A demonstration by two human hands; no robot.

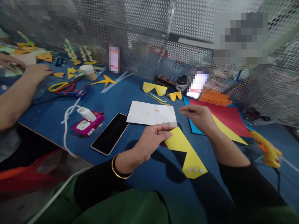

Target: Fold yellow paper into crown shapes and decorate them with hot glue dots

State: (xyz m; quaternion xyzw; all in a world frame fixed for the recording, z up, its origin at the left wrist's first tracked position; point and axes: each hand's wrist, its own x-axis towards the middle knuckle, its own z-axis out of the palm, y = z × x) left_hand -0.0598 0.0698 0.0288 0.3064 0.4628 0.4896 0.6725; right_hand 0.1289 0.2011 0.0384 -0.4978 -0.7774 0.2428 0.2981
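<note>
My left hand (154, 138) pinches one end of a yellow paper cutout (189, 155) shaped like a mask, with a notch in its side. Small white dots (195, 170) sit in a row at the cutout's far end, which points towards me. My right hand (197, 116) hovers right of a white paper sheet (151, 112), thumb and fingertips closed together. Anything between those fingertips is too small to make out. A few tiny yellow and dark bits (156, 110) lie on the white sheet.
Behind the sheet stand a yellow folded paper piece (155, 89), a smaller orange one (175, 95) and a lit phone (197, 84). Coloured paper sheets (230, 118) and a yellow glue gun (267, 149) lie right. Left are a dark phone (109, 134), a pink power socket (88, 124) and a co-worker's hand (37, 73).
</note>
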